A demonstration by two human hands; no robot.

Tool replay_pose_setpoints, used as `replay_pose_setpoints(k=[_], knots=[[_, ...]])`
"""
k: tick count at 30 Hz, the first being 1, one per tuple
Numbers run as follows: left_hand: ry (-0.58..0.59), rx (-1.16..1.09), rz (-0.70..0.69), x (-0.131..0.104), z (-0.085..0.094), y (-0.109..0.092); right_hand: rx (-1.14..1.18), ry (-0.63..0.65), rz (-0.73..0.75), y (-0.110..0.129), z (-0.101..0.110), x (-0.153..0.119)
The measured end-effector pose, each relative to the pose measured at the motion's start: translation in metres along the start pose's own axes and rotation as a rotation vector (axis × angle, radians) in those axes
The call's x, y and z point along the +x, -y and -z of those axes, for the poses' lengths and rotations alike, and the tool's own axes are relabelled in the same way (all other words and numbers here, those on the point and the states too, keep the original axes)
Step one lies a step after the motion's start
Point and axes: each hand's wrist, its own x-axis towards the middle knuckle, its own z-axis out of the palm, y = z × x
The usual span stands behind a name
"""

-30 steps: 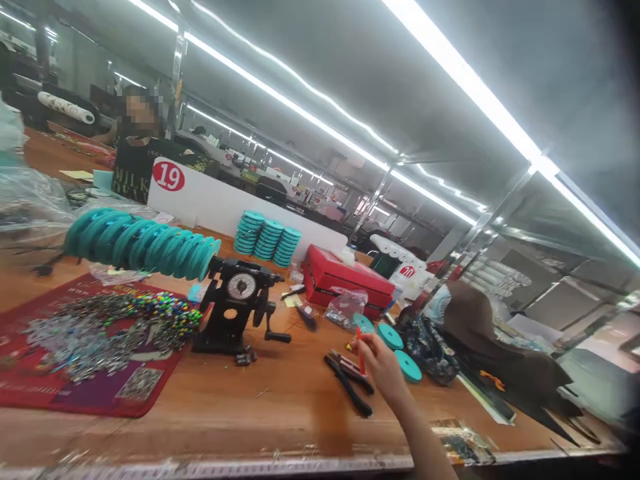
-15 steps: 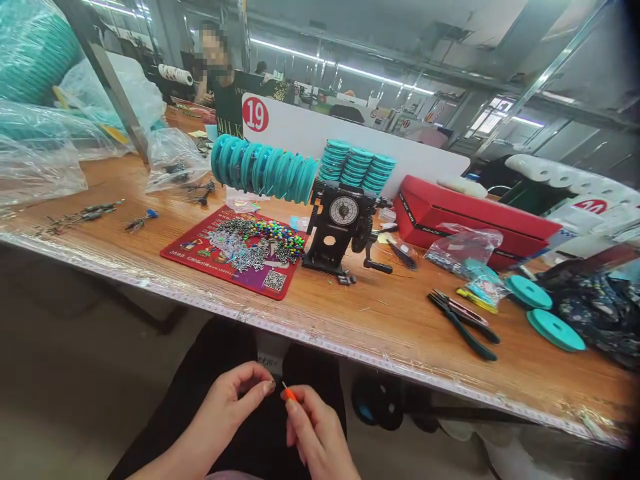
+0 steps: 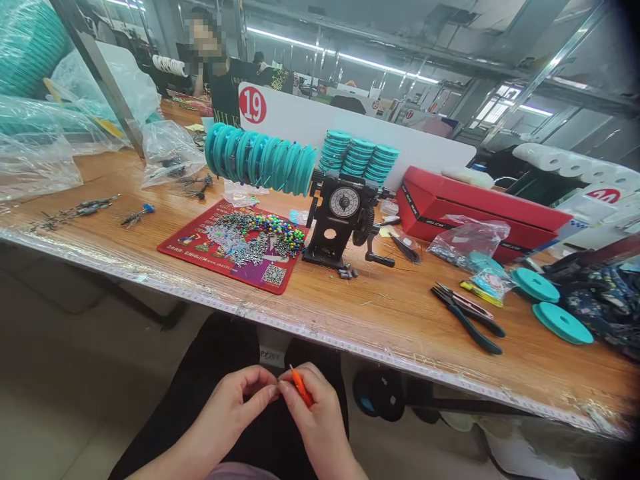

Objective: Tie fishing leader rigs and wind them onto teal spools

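Close work, and it looks midway: row of round teal plastic spools (image 3: 260, 160) sits loaded on the black metal winder (image 3: 345, 202), while a heap of small multicoloured beads and metal bits (image 3: 255, 233) lies loose on the red printed mat (image 3: 200, 243), so plenty seems left. Down below the front edge of the brown wooden tabletop (image 3: 400, 320), both hands meet over the lap, forearms angling inward. Left hand (image 3: 245, 403): thumb and forefinger pinched together, contents too small to tell. Right hand (image 3: 320, 410): fingers clamped on a slim orange pen-shaped tool (image 3: 303, 388), thin tip upward, fingertips meeting the left's.
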Motion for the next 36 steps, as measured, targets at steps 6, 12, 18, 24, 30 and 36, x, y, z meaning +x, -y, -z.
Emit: replay_pose_setpoints(k=[6,12,18,24,30,36], knots=[[-0.014,0.17,-0.055,-0.002,0.002,-0.004,-0.269,0.012,0.099,0.0,-0.004,0.0],[-0.049,0.137,-0.038,0.001,0.006,-0.004,-0.1,0.05,-0.009,-0.002,0.002,0.0],[-0.065,0.005,0.03,0.004,0.008,-0.009,0.193,0.197,-0.233,-0.011,0.004,-0.01],[-0.063,0.01,-0.014,0.001,0.007,-0.007,0.335,0.264,-0.262,-0.008,-0.004,-0.013],[-0.106,0.221,-0.146,-0.002,0.007,-0.001,0.287,0.228,-0.251,-0.009,-0.011,-0.013],[-0.138,0.333,-0.143,-0.004,0.005,-0.003,0.267,0.22,-0.251,-0.009,-0.014,-0.015]])
